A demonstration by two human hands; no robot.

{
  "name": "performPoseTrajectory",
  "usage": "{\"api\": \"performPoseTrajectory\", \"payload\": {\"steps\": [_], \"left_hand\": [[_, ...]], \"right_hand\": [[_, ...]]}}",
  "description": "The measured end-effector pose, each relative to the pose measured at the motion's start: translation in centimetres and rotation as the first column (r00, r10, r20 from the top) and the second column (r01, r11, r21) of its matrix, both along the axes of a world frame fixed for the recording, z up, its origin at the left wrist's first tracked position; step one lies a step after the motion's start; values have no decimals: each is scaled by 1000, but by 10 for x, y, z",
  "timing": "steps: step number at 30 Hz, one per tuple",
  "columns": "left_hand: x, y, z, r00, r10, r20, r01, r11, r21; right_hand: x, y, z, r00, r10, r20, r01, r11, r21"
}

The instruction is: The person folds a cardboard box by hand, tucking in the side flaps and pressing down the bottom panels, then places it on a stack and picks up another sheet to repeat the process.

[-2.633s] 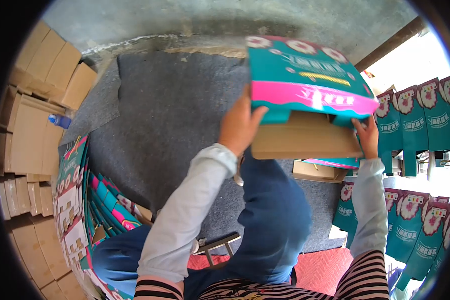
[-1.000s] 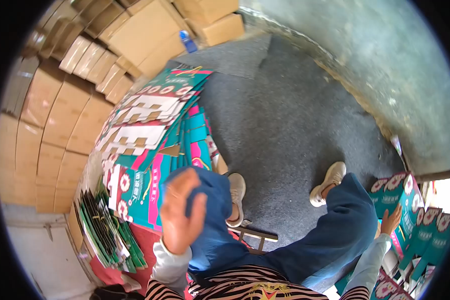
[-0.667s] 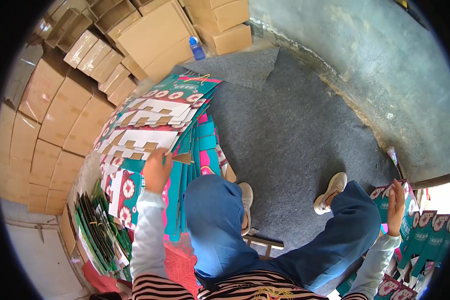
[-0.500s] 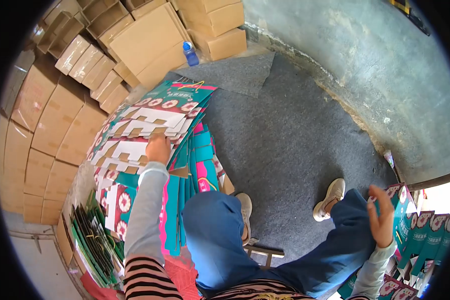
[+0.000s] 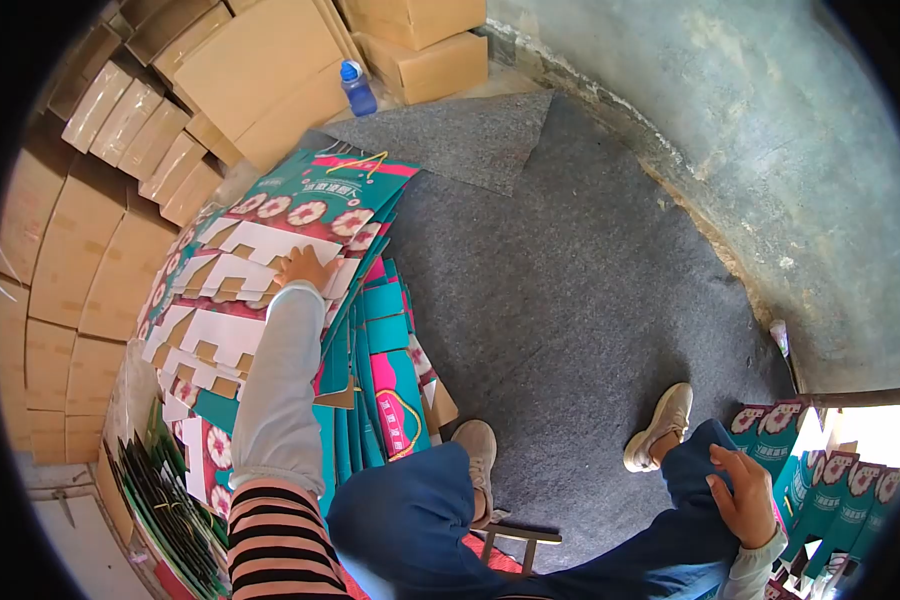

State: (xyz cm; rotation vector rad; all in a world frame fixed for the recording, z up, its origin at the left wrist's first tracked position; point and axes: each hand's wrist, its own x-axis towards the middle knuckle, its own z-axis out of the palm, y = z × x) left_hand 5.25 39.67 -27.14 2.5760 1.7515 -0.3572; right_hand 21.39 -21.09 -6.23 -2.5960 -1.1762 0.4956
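My left hand [image 5: 308, 268] lies on the white flaps at the upper part of a pile of flattened printed boxes [image 5: 315, 205], its fingers stretched out. The boxes are green and maroon with flower-like ring pictures, notched white flaps and a yellow cord handle on the far one. They overlap in a fanned, slanting pile left of my legs. My right hand [image 5: 745, 497] rests beside my right knee, fingers loosely apart, with nothing seen in it. Close to its right stand several green boxes [image 5: 820, 500] with the same print.
Brown cartons [image 5: 120, 270] are stacked along the left and back. A blue bottle [image 5: 358, 92] stands by them. Bundled green card pieces [image 5: 165, 510] lean at lower left. A small wooden stool [image 5: 518, 534] shows between my legs. A concrete wall [image 5: 770, 180] curves along the right.
My left hand has gone from closed fingers at the flap edges to stretched fingers farther up the pile. My right hand has come down and inward beside the knee. The view has shifted slightly.
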Motion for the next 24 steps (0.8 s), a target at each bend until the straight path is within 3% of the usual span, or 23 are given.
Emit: {"api": "performPoseTrajectory", "payload": {"steps": [3,6,9,14,19,22,24], "left_hand": [[-5,13,-8,998,-66,-15,66,998,-3],[-3,26,-25,955,-246,-164,258,965,54],[4,35,-47,883,-440,-165,460,880,113],[14,31,-43,786,-473,-399,585,776,234],[19,-4,8,649,-690,-319,758,550,351],[20,-87,59,545,-799,-255,788,383,483],[15,-146,97,429,-877,-218,834,292,469]], "right_hand": [[2,8,0,1000,17,-17,-17,1000,-21],[2,13,-2,999,29,-20,-29,999,-21],[2,13,-4,999,48,-14,-49,998,-40],[1,9,-5,999,41,-17,-42,998,-52],[3,9,-6,993,120,11,-119,991,-53],[9,25,-4,967,248,50,-247,969,-27],[11,47,-10,935,329,132,-333,943,8]]}}
